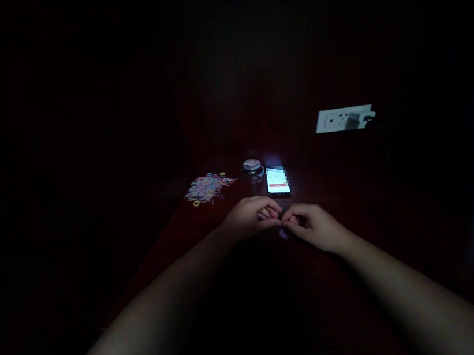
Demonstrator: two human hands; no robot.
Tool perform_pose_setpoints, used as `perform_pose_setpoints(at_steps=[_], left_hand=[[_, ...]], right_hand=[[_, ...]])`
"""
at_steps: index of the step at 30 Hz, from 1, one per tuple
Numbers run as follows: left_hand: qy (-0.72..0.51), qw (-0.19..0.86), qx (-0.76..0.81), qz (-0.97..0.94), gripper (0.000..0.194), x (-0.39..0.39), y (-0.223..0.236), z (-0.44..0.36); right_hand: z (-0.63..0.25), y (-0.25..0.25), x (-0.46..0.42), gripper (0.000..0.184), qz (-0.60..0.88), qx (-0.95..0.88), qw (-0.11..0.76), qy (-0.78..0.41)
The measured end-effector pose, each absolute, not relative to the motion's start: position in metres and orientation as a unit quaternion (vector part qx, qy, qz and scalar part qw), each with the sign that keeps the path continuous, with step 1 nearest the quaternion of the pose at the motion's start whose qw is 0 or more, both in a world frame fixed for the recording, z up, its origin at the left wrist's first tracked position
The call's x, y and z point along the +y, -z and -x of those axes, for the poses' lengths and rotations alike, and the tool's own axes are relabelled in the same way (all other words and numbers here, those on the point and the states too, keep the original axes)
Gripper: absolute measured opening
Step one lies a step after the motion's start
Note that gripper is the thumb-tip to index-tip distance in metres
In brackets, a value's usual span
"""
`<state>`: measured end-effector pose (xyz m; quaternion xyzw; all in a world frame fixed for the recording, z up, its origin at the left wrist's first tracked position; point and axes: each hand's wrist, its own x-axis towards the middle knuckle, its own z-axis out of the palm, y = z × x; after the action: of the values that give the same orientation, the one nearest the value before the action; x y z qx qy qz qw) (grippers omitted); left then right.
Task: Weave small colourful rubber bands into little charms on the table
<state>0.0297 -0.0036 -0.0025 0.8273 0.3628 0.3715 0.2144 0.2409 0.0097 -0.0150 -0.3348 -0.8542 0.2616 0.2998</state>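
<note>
Head view: left hand (253, 214) and right hand (311, 225), fingers curled, thumbs inward, above small bands (284, 234); grip indiscernible.

One dark reddish table (186, 235), dimly lit. One left hand (250, 215) and one right hand (313, 225), fingers curled, fingertips close together over the table; anything pinched there too small to tell. One small purplish cluster (284, 234), just beneath the fingertips. One loose pile of multicoloured bands (208, 188), to the left. One round lidded container (252, 169), beside a phone (278, 182) with lit screen. One white socket panel (343, 120), plug (362, 117) inserted, beyond, to the right.
</note>
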Motion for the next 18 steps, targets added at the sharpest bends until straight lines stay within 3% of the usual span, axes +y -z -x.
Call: perform_pose_setpoints(at_steps=[6, 12, 18], left_hand=[[-0.362, 0.193, 0.359, -0.838, 0.029, -0.0082, -0.0006, -0.0291], [-0.32, 0.173, 0.368, -0.855, 0.015, -0.0088, 0.0, -0.0269], [-0.325, 0.168, 0.372, -0.853, 0.014, -0.0072, 0.0015, -0.0262]], right_hand=[[-0.2422, 0.0141, 0.0095, 0.023, 0.327, -0.845, 0.316, -0.283], [-0.2425, 0.0097, 0.0073, 0.027, 0.335, -0.842, 0.322, -0.275], [-0.2427, 0.0105, 0.0079, 0.025, 0.332, -0.842, 0.32, -0.279]])
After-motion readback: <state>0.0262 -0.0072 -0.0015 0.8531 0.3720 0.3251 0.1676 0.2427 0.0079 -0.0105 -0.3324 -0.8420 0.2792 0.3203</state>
